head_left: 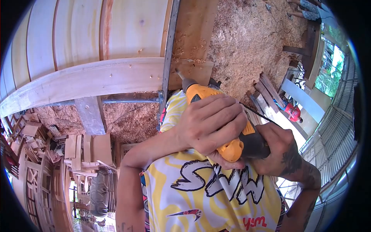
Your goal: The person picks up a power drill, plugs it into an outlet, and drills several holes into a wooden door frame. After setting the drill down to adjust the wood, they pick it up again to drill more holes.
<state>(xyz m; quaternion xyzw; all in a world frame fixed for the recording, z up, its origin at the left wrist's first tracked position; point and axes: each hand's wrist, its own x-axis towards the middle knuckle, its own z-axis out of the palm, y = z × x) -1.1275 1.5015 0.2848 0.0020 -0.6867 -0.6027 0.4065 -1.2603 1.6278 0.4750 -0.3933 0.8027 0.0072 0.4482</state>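
Observation:
A yellow and black power drill (199, 92) lies across the front of the worn shirt, its bit pointing up and left. The bit's tip (177, 72) is at the wooden panel (191, 69) beside a dark metal bar (169, 58); contact cannot be made out. My left hand (216, 125) is wrapped over the drill's body, fingers closed. Around the drill's black rear part, my right hand (276, 149) is closed too. A curved wooden board (92, 79) with several small marks or shavings on it stretches left from the bar.
Pale wooden planks (135, 27) fill the upper left. Wood shavings (247, 38) cover the ground. A grey support (91, 114) stands below the curved board. Stacked wood pieces (92, 150) are lower left. A person in red (293, 112) is at the right; another person's legs (309, 9) show upper right.

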